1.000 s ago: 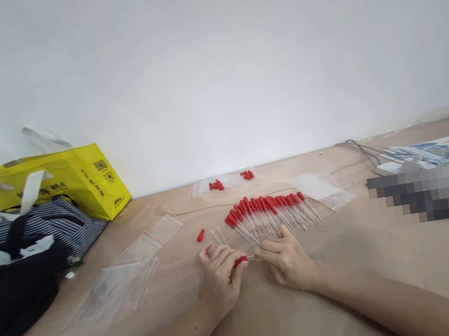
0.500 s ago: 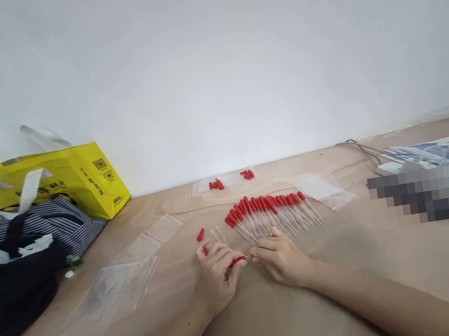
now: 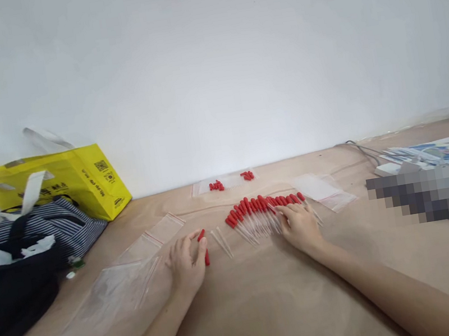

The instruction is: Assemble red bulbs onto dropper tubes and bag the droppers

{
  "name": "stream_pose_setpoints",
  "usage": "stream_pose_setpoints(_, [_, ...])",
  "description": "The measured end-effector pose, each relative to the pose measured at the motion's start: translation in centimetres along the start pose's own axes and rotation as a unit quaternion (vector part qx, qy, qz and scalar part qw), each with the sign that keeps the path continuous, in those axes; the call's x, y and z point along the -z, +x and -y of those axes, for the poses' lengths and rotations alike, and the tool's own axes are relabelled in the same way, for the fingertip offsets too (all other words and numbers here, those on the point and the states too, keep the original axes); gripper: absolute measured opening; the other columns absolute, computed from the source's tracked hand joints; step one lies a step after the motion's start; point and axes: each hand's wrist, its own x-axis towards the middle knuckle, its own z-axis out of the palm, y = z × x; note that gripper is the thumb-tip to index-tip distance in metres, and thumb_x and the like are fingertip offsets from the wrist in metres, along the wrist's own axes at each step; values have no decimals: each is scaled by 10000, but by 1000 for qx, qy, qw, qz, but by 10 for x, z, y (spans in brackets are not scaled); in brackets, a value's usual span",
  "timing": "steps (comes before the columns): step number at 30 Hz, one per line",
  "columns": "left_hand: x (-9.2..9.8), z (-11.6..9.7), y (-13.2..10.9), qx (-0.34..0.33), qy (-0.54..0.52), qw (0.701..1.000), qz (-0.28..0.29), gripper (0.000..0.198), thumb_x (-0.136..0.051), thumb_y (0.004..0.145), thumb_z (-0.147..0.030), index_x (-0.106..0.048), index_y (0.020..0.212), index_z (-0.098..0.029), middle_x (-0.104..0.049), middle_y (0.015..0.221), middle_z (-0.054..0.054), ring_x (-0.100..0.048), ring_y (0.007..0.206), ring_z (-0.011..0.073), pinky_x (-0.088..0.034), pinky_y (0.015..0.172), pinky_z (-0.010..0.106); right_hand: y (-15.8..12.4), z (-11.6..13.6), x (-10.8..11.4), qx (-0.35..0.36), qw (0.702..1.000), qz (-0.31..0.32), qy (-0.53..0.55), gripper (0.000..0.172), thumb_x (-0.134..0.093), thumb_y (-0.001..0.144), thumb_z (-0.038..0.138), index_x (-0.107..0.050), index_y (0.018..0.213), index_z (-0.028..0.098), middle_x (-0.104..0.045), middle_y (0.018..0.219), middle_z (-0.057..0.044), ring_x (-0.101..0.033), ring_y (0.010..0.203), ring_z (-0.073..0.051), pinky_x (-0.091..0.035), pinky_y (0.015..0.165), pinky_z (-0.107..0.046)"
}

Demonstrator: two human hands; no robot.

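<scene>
The left hand (image 3: 186, 262) was low over the surface (image 3: 247, 312), its thumb and forefinger on either side of a loose red bulb (image 3: 201, 234); whether they were pressed onto it could not be told. A second red bulb (image 3: 207, 258) lay just nearer, beside the thumb. The right hand (image 3: 302, 226) reached over the right part of a fanned row of red-tipped droppers (image 3: 255, 206), covering several of their clear stems. Its fingertips were bunched close together among the droppers, but whether they were clamped on one was hidden. Between the hands, just right of the loose bulbs, two bare clear tubes (image 3: 222, 244) lay side by side. Farther off, near the wall, a flat clear bag (image 3: 197, 188) bore two small clusters of red bulbs (image 3: 216, 185). More clear bags (image 3: 131, 262) lay to the left of the left hand, and another bag (image 3: 316, 186) lay beyond the right end of the row. The step in hand looked like placing or straightening a dropper in the row while the left hand addressed a bulb. The next move seemed to call for a light pinch on that bulb without nudging its neighbour, and for the right fingers to lift clear without rolling the droppers.
</scene>
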Motion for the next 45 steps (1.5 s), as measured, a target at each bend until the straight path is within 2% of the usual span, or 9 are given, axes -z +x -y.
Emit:
stream_pose_setpoints(5, [-7, 19, 12, 99, 11, 994, 42, 245, -493, 738, -369, -591, 899, -212, -626, 946, 56, -532, 951, 254, -373, 820, 411, 7, -3, -11, -49, 998, 11, -33, 226, -426, 763, 167, -610, 894, 179, -659, 795, -38, -541, 747, -174, -215, 696, -308])
stream_pose_setpoints(13, [-22, 32, 23, 95, -6, 992, 84, 323, -557, 687, -441, -594, 899, -200, -665, 885, 53, -586, 894, 227, -430, 733, 327, 8, 4, -20, -61, 995, 56, -50, 193, -442, 764, 231, -610, 852, 191, -661, 757, -32, -536, 733, -185, -198, 683, -325])
stream_pose_setpoints(18, [-25, 32, 29, 101, -1, 990, 96, 295, -559, 686, -426, -616, 876, -208, -680, 821, 43, -604, 844, 224, -432, 711, 324, 9, 6, -17, -52, 997, 18, -61, 208, -439, 774, 259, -607, 867, 178, -638, 787, -60, -516, 747, -189, -195, 690, -327])
stream_pose_setpoints(22, [-26, 32, 30, 101, 8, 990, 97, 253, -549, 702, -389, -635, 864, -214, -683, 768, 36, -605, 829, 225, -426, 713, 331, 9, 31, -10, -13, 999, 19, -25, 190, -437, 783, 250, -612, 818, 186, -617, 799, -59, -498, 767, -176, -191, 689, -319])
stream_pose_setpoints(25, [-27, 31, 29, 96, 18, 991, 89, 216, -540, 716, -341, -646, 862, -221, -680, 777, 38, -591, 862, 233, -415, 742, 347, 11, 65, -10, 13, 997, 81, 16, 206, -431, 793, 269, -609, 721, 191, -616, 755, -44, -492, 760, -165, -190, 693, -322])
stream_pose_setpoints(31, [-26, 32, 24, 77, 32, 994, 63, 237, -475, 760, -282, -628, 937, -242, -646, 869, 43, -560, 909, 231, -414, 776, 363, 24, 121, -24, -5, 980, 199, 8, 232, -464, 748, 306, -612, 805, 137, -623, 843, -103, -504, 817, -213, -214, 747, -358])
stream_pose_setpoints(38, [-27, 32, 24, 60, 20, 997, 44, 218, -443, 761, -225, -589, 920, -190, -609, 926, 67, -532, 942, 240, -393, 816, 400, 36, 133, -32, -34, 962, 269, -30, 253, -468, 726, 238, -621, 867, 93, -617, 906, -161, -515, 849, -245, -236, 768, -373])
stream_pose_setpoints(42, [-24, 28, 23, 53, -6, 998, 34, 187, -464, 754, -252, -553, 904, -186, -620, 936, 52, -548, 919, 217, -393, 823, 376, 35, 135, -30, -35, 962, 270, -41, 235, -462, 720, 149, -606, 884, 62, -609, 903, -183, -515, 850, -257, -237, 764, -374])
stream_pose_setpoints(45, [-21, 25, 22, 48, -21, 998, 37, 170, -491, 740, -286, -560, 861, -189, -640, 880, 44, -576, 852, 209, -402, 800, 362, 31, 129, -23, -21, 969, 242, -32, 228, -430, 764, 155, -578, 904, 53, -605, 887, -179, -511, 852, -261, -241, 754, -373])
